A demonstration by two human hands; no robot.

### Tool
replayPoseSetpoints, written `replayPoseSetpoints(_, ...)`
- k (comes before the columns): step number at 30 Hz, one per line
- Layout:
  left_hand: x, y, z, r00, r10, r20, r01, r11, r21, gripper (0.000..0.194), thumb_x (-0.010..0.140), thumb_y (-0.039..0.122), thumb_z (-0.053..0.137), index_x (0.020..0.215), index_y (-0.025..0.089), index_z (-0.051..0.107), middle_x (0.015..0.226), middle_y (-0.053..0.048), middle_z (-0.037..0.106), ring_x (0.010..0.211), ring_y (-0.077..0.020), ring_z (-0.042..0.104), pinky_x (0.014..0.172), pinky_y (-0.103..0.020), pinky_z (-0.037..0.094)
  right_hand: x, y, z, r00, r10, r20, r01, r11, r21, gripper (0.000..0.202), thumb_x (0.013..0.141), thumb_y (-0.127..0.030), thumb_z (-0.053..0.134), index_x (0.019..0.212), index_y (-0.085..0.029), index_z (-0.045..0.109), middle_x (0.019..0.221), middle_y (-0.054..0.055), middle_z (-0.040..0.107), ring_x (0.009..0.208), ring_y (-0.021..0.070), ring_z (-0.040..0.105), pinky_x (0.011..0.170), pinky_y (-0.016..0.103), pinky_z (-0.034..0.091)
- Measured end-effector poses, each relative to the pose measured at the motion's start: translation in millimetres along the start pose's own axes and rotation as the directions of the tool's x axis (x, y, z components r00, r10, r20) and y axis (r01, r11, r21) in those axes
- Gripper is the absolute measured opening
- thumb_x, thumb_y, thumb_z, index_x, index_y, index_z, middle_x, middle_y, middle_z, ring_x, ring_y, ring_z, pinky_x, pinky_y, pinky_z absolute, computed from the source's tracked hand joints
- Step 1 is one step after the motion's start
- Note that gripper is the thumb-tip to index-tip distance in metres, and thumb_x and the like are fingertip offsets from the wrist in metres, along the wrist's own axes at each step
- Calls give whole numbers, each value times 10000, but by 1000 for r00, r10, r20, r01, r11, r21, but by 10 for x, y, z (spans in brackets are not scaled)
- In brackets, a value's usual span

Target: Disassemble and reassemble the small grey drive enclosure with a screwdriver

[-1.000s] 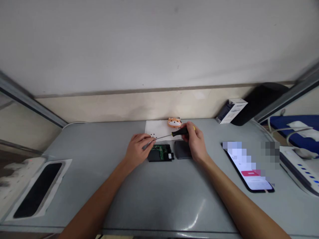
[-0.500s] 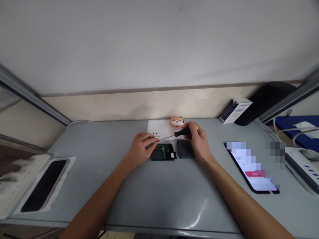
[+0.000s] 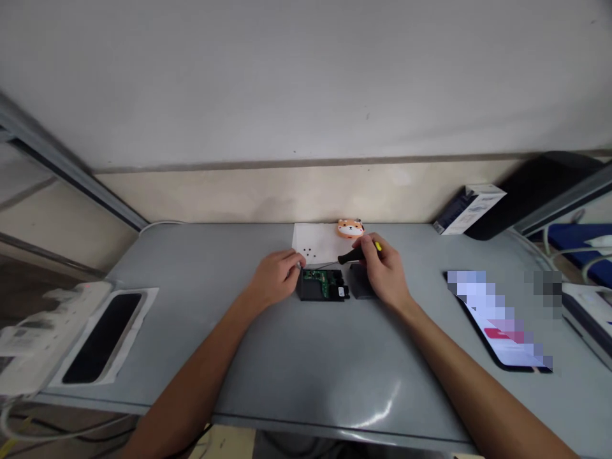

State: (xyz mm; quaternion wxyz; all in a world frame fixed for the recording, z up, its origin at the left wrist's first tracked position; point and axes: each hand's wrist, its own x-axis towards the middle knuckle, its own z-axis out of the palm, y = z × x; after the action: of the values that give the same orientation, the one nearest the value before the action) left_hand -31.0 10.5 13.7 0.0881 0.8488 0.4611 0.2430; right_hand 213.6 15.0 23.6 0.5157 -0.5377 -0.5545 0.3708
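My right hand (image 3: 386,268) is closed around the black and yellow handle of a screwdriver (image 3: 352,255). Its thin shaft points left, and the tip is over or at the far edge of an opened black case with a green circuit board (image 3: 325,285). At that case's far left corner, my left hand (image 3: 276,278) has its fingers pinched together; what they hold, if anything, is too small to make out. Partly under my right hand lies a dark flat cover (image 3: 361,283). Several tiny dark screws (image 3: 308,252) rest on a white sheet (image 3: 322,239) behind the case.
An orange animal-faced case (image 3: 350,229) sits on the sheet's far right. To the right are a lit phone (image 3: 497,325), a white and blue box (image 3: 468,209) and a dark cylinder (image 3: 530,194). On the left lie a dark phone (image 3: 102,338) and a white power strip (image 3: 62,338).
The fingers of my left hand have come away from the screwdriver's shaft to the case's corner. The screwdriver's tip now sits closer to the board. The whole view has shifted slightly.
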Motion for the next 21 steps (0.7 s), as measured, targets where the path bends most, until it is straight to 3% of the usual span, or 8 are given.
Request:
replayPoseSetpoints(5,-9,13,22,997,75,5,-75,997,22,304,875,57,452,938,238,687,924,-26,716,814,-194,679,770,-319,537,-10,-25,-1,1000,7,-8,-7,1000,-4,617,856,-835,523,776,-233,638,650,-20,544,589,148,498,574,278,443)
replayPoseSetpoints(13,-18,37,56,997,74,20,-74,997,10,275,880,87,489,936,231,718,937,-36,722,781,-180,676,741,-316,536,-24,21,20,1000,-20,8,20,998,-54,592,899,-800,492,801,-232,627,606,-36,484,541,140,433,533,278,356)
replayPoseSetpoints(21,-17,42,120,1000,-13,19,14,997,-70,237,882,70,529,910,210,718,922,-19,728,765,-152,662,747,-277,523,-10,-103,118,984,-173,47,176,980,-89,409,951,-611,510,803,-234,571,669,-12,560,610,158,491,598,289,397)
